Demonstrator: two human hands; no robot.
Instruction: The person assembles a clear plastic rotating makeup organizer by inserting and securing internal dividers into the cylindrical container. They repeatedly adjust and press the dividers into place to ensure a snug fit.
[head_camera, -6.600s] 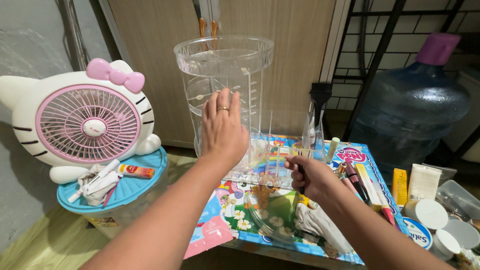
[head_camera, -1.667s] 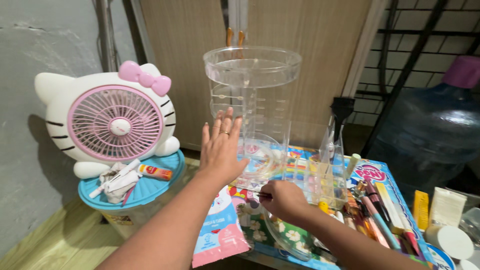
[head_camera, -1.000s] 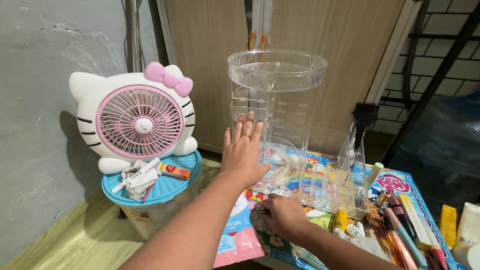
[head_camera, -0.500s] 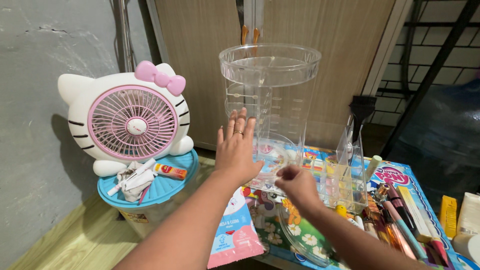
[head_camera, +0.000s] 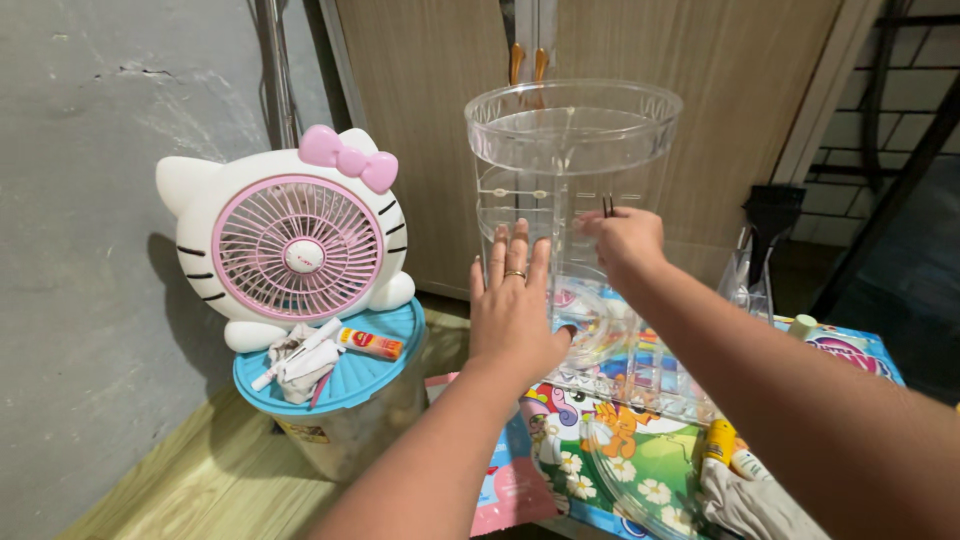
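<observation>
Clear plastic organizer tower (head_camera: 572, 190) stands at the far side of the desk (head_camera: 860, 345), right of a cat-shaped pink fan (head_camera: 295, 245); left hand (head_camera: 512, 305) spread flat against its wall, right hand (head_camera: 622, 240) pinching a small dark clip (head_camera: 607, 206) at the middle tier

From my end the head view is evenly and fairly brightly lit. The pink-and-white cat-shaped plastic fan (head_camera: 290, 245) throws a soft shadow leftward onto the grey concrete wall (head_camera: 80, 200). Small highlights glint on the tall clear plastic cylinder organiser (head_camera: 572, 190). The right edge falls dark; my near forearms look slightly soft.
</observation>
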